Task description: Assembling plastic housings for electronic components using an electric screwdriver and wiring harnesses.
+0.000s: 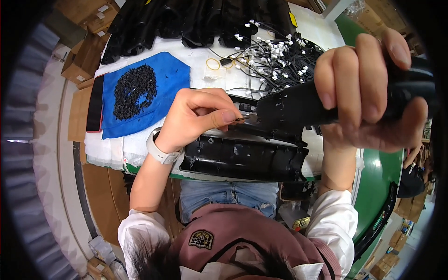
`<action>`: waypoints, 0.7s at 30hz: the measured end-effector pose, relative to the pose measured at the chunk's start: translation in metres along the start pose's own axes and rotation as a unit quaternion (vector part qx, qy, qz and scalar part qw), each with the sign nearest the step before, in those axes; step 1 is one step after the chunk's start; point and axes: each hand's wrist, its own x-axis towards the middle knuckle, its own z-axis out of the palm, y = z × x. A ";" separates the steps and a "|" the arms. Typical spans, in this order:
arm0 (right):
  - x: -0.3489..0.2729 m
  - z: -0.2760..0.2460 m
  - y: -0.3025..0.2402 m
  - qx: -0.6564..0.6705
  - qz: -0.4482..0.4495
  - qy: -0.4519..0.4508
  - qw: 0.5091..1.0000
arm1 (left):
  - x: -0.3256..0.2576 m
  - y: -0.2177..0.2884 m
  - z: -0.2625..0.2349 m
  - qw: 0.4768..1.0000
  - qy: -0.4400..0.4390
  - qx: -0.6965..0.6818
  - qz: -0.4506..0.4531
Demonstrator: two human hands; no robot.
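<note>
Now, hands: we are using two.
Left hand (196, 119): pinching one small dark screw (242, 119).
Right hand (368, 88): gripping one black plastic tool (298, 107).
Black plastic housing (242, 158): one.

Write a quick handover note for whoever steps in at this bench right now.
Left hand: pinching a small screw at the tool tip.
Right hand: gripping a black power screwdriver, held level.
Black plastic housing lies open just below the hands, at the table's near edge.
Screw pile on the blue cloth, far left; wire harnesses behind.
Done: screw at the tip. Left: it is not yet in the housing.
</note>
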 end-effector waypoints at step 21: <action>0.003 0.037 0.058 -0.144 0.209 0.380 0.889 | 0.003 -0.011 0.001 0.945 0.109 0.308 -0.007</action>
